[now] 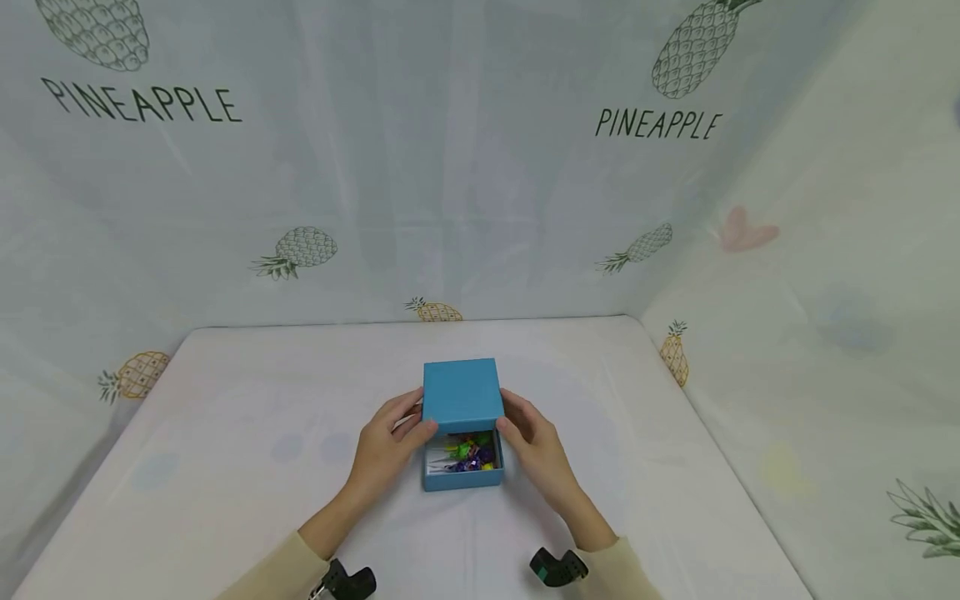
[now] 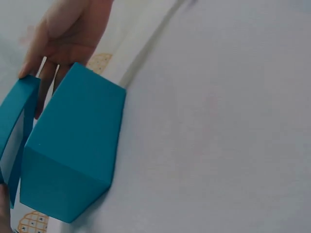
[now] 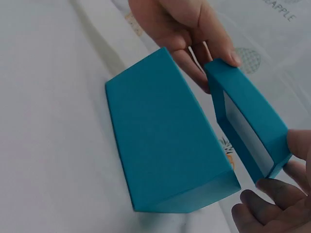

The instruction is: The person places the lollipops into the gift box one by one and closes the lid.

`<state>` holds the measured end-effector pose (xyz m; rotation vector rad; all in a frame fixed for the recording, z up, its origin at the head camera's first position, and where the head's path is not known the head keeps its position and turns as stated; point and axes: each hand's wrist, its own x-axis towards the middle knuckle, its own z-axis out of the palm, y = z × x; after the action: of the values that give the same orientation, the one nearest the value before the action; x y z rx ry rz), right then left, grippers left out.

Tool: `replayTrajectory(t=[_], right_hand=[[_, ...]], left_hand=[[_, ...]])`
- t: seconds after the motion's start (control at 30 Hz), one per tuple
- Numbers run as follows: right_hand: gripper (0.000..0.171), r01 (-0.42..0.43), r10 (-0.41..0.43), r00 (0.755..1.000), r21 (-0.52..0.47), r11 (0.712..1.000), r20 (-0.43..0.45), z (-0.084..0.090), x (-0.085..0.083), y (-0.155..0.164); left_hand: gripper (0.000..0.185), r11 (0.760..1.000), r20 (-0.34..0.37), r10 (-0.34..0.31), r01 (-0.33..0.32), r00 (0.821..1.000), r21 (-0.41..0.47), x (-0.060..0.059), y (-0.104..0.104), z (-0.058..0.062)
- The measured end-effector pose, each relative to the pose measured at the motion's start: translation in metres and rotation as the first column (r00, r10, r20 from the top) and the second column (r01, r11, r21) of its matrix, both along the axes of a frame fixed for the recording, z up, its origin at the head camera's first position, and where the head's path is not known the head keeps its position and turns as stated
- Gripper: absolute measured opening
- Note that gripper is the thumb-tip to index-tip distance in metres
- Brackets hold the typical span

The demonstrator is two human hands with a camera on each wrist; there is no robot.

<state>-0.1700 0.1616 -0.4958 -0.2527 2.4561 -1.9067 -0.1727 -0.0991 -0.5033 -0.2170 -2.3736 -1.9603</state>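
In the head view a blue box lid point(image 1: 462, 392) is held over the far part of a matching open box point(image 1: 465, 481). My left hand point(image 1: 380, 450) grips the lid's left side, thumb near its front corner. On the opposite side my right hand point(image 1: 546, 460) holds the lid the same way. Both wrist views show the lid point(image 3: 250, 126) apart from the box point(image 3: 165, 141), its pale inside visible. Small shiny purple, green and yellow pieces point(image 1: 472, 454) lie in the box's near part beside thin white strips; the lid hides the rest.
The box stands on a table with a pale cloth point(image 1: 300, 492). Behind it hangs a curtain point(image 1: 465, 167) printed with pineapples. A black wrist camera point(image 1: 558, 568) sits by the right sleeve, and another black camera point(image 1: 348, 581) by the left sleeve.
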Motion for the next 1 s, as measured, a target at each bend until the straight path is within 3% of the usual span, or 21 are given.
replayTrajectory(t=[0.63,1.0], right_hand=[[0.061,-0.041,0.038,0.999,0.112,0.993,0.029,-0.01,0.03,0.006],[0.059,-0.048,0.043,0.998,0.094,0.994,0.052,-0.014,0.038,0.01]], left_hand=[[0.07,0.998,0.037,-0.031,0.029,0.999,0.052,0.03,-0.005,-0.016],[0.073,0.996,0.015,-0.05,0.049,0.999,0.069,0.036,-0.004,-0.021]])
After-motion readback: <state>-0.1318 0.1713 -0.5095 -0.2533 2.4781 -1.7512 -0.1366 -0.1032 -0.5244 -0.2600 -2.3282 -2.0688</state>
